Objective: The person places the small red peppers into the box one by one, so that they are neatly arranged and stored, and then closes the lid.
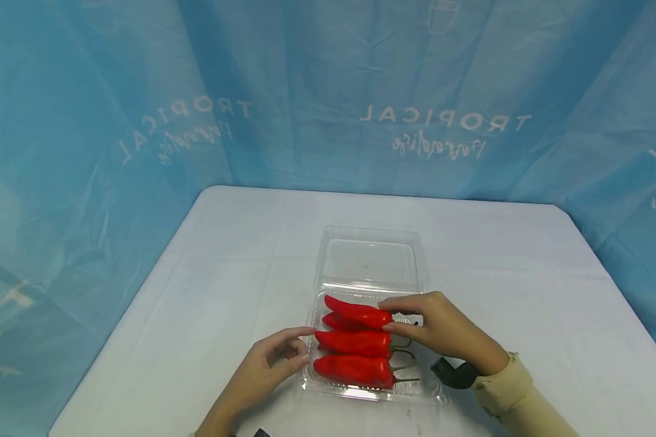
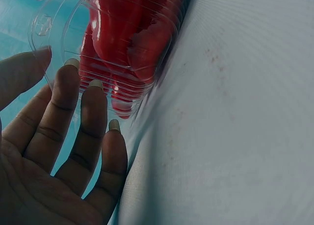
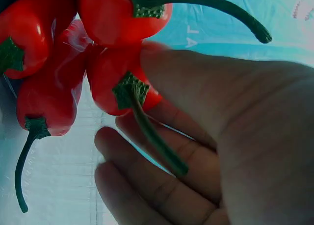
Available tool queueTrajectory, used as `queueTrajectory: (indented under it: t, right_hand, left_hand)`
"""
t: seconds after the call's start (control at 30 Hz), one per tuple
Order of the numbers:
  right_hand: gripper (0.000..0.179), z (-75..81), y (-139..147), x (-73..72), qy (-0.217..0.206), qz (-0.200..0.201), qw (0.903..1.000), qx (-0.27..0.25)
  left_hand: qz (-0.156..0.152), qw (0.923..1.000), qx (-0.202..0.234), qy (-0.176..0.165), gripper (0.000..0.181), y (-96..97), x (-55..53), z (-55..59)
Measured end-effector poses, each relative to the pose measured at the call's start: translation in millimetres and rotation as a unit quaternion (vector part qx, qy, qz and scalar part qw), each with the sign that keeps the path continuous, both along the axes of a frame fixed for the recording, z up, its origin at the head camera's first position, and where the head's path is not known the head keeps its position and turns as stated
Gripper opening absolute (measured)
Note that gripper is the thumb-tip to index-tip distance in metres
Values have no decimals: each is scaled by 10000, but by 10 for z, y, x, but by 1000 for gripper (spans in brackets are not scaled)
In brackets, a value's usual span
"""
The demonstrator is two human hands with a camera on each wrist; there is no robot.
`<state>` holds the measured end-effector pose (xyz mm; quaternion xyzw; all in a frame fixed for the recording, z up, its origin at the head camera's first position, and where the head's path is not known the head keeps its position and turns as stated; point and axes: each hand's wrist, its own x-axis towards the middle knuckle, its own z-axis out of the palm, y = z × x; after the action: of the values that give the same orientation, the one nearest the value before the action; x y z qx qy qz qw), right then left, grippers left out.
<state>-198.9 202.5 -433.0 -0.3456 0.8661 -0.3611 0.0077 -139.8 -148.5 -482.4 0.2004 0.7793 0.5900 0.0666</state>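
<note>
My right hand [image 1: 440,325] pinches a red pepper [image 1: 361,314] near its stem end, thumb on one side and fingers on the other. In the right wrist view, that pepper's green stem [image 3: 152,137] sticks out between thumb and fingers. Several red peppers [image 1: 355,370] lie side by side in a clear plastic clamshell box [image 1: 355,394], stems toward the right. At the box's left edge, my left hand [image 1: 268,361] touches the rim with fingertips, its fingers [image 2: 91,122] only slightly bent. The pepper [image 1: 341,321] behind the gripped one is mostly hidden.
The clear lid [image 1: 369,261] lies folded back behind the box. A white-covered table [image 1: 240,261] spreads around it, ending at a blue printed curtain [image 1: 306,79] at the back and sides. A dark wrist strap [image 1: 456,373] sits on the right wrist.
</note>
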Motion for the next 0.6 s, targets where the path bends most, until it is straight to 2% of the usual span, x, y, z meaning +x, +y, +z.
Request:
queueTrajectory:
  t: [0.2, 0.37, 0.47, 0.6]
  right_hand:
    - [41, 44, 53, -32, 308, -318, 9989, 139]
    - [35, 95, 189, -79, 536, -694, 9961, -43]
    - [25, 79, 327, -156, 518, -1170, 9911, -358]
    - [22, -4, 529, -291, 21, -2012, 9758, -858]
  left_hand:
    - [111, 9999, -91, -69, 39, -8, 13, 13]
    - [147, 9998, -106, -103, 39, -19, 21, 5]
    - [144, 9998, -95, -70, 39, -26, 22, 1]
    - [179, 9997, -109, -104, 39, -36, 24, 3]
